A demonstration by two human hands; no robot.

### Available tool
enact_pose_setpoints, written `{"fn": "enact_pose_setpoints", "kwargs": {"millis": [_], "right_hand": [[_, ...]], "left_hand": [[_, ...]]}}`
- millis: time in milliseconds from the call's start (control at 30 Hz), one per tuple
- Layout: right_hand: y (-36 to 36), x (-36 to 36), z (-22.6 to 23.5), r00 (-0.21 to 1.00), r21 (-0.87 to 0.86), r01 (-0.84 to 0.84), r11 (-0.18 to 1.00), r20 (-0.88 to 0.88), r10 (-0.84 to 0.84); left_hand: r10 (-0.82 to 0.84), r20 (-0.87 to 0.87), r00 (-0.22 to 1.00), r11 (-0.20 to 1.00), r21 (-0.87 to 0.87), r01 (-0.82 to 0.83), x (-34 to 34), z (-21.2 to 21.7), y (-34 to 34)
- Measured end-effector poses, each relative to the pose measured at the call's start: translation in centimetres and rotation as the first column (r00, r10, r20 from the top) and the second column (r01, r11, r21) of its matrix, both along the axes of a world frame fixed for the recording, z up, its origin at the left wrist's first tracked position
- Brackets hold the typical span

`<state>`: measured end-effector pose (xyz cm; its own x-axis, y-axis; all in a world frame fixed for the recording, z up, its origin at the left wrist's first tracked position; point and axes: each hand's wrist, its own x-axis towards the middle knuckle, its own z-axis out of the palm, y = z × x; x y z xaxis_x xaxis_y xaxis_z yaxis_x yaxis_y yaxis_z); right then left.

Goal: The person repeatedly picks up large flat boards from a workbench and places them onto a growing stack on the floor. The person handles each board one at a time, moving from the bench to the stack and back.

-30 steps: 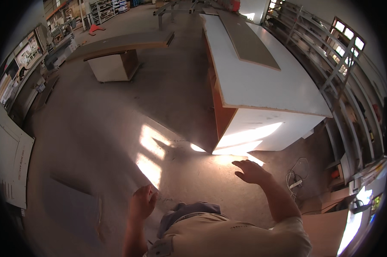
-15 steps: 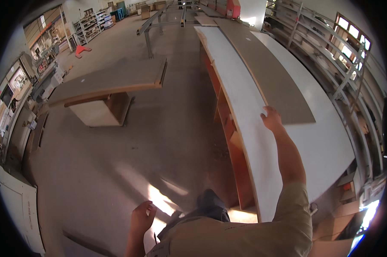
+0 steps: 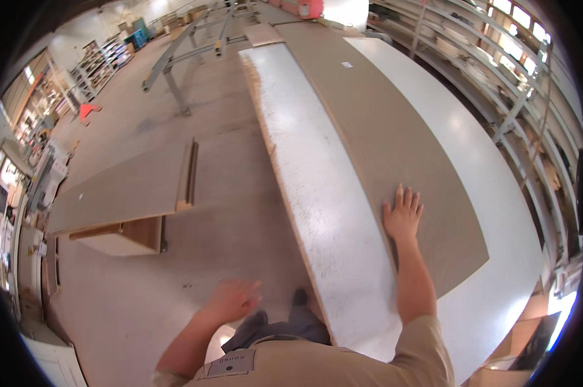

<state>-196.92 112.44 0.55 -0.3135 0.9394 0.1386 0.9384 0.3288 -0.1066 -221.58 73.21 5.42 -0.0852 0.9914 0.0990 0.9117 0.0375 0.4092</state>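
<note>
Resting flat: right hand (image 3: 402,218) on brown board (image 3: 394,142) | left hand (image 3: 230,300) free

A long white worktable (image 3: 317,193) is stretching away up the shop, a big grey-brown board (image 3: 394,142) lying flat along its top, while another board (image 3: 120,190) is resting on a low cabinet (image 3: 127,235) off left.

A low grey-brown board stack (image 3: 120,193) sits on the concrete floor (image 3: 220,129); metal shelving racks (image 3: 517,84) line the wall.
</note>
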Motion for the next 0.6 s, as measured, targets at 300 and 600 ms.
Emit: {"fn": "enact_pose_setpoints", "kwargs": {"millis": [300, 600], "right_hand": [[-22.9, 14.4, 0.6, 0.997, -0.118, 0.061, 0.991, -0.03, -0.065], [-28.3, 23.3, 4.5, 0.914, 0.02, 0.404, 0.915, -0.04, -0.403]], "left_hand": [[-0.428, 0.158, 0.89, 0.843, 0.424, 0.33, -2.9, 1.1, 23.4], [-0.266, 0.228, 0.936, 0.876, 0.463, 0.136, -6.9, -6.0, 30.7]]}}
